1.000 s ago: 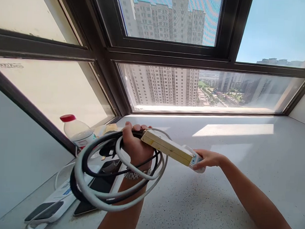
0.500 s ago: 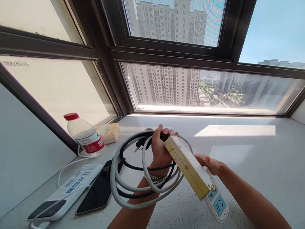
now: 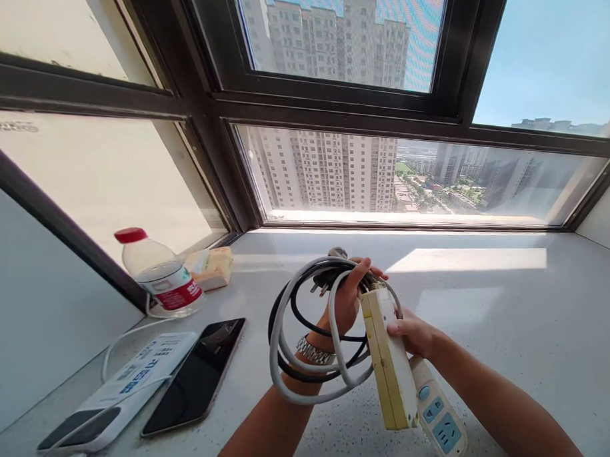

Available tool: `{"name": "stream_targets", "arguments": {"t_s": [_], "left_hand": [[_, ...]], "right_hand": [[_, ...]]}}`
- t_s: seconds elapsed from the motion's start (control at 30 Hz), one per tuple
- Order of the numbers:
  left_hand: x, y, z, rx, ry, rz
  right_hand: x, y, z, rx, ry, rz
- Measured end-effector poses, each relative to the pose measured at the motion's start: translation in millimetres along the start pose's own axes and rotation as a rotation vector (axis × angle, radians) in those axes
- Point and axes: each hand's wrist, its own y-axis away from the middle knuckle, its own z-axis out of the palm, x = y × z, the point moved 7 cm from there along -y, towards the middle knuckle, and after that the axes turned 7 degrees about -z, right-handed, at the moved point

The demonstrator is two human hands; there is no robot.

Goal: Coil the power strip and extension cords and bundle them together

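My left hand [image 3: 350,298], with a metal watch [image 3: 315,351] on its wrist, is closed around coiled grey and black cables [image 3: 286,361]. The loops hang around the wrist, and a plug [image 3: 323,281] shows among them. A yellowed power strip [image 3: 386,364] slants downward just right of this hand. My right hand [image 3: 415,334] grips that strip from the right, thumb on its upper face and fingers hidden behind. Below it, a second power strip [image 3: 441,420], white with blue sockets, is partly covered by the yellowed one; whether it is held or lies on the sill cannot be told.
A phone [image 3: 197,378] lies on the speckled white sill [image 3: 501,329] at left, beside a white box-like item [image 3: 129,389] with a cable across it. Further back are a red-capped bottle [image 3: 158,277] and a tissue pack [image 3: 211,266]. Dark-framed windows [image 3: 339,110] border the sill.
Both hands have moved right with the cables and strips. The yellowed strip has swung steeper, and my right thumb now presses on it. More of the phone shows.
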Motion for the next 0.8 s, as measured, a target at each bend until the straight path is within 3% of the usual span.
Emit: {"name": "stream_targets", "arguments": {"t_s": [0.17,0.37,0.6,0.7,0.8], "left_hand": [[-12,-6,-4,-0.064,-0.066,-0.098],[-13,-7,-3,-0.134,-0.085,-0.014],[-20,-11,-11,-0.211,-0.041,-0.038],[-41,-19,-25,-0.253,-0.011,-0.169],[-67,-26,-46,-0.198,0.121,-0.347]], "right_hand": [[3,1,-5,0.082,-0.043,-0.007],[-2,6,-10,0.108,-0.001,-0.018],[-13,7,-10,0.174,0.038,-0.11],[-14,4,-21,0.227,0.068,-0.126],[-11,-1,-47,0.342,0.083,-0.151]]}}
